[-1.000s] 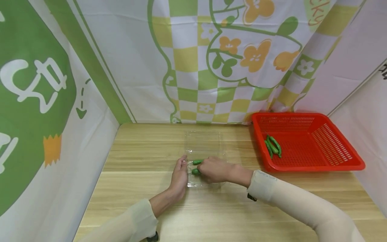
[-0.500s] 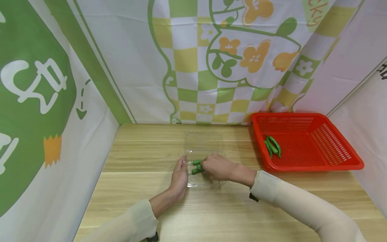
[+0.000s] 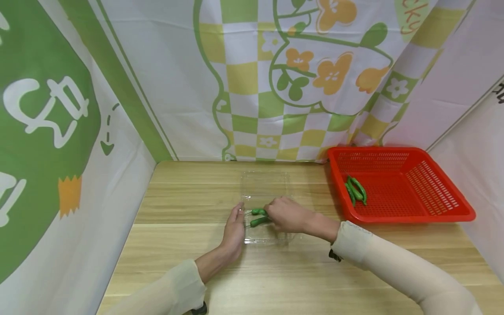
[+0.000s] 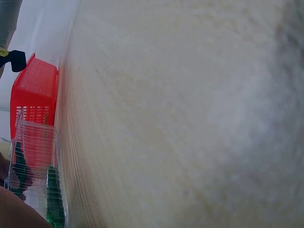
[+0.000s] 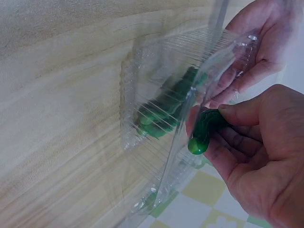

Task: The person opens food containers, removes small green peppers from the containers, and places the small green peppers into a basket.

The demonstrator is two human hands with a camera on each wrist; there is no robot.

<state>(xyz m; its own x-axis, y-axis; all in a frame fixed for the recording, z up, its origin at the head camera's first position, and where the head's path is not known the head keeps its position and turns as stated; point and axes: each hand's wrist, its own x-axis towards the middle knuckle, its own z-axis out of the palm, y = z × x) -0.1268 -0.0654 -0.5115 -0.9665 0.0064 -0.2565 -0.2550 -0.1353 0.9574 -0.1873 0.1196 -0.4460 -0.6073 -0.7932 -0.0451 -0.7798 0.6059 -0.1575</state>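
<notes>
A clear plastic clamshell box (image 3: 267,239) stands on the table with its lid (image 3: 264,183) folded back. Green chili peppers (image 5: 161,114) lie inside and show through its ribbed wall in the right wrist view. My right hand (image 3: 289,215) pinches one green chili pepper (image 5: 202,135) between thumb and fingers, right at the box's rim. At the box's left end, my left hand (image 3: 233,234) holds the wall, thumb near the upper corner. The left wrist view catches part of the box (image 4: 35,135) and a pepper (image 4: 54,197) at its lower left edge.
To the right stands a red plastic basket (image 3: 409,218) with several green peppers (image 3: 356,191) at its left side. Behind the wooden table (image 3: 185,192) hangs a checked, flowered cloth (image 3: 275,105). A printed cloth (image 3: 39,144) borders the left side.
My right hand has shifted slightly up and to the right over the box, and the peppers beside its fingers have changed position. My left hand and the basket stay put.
</notes>
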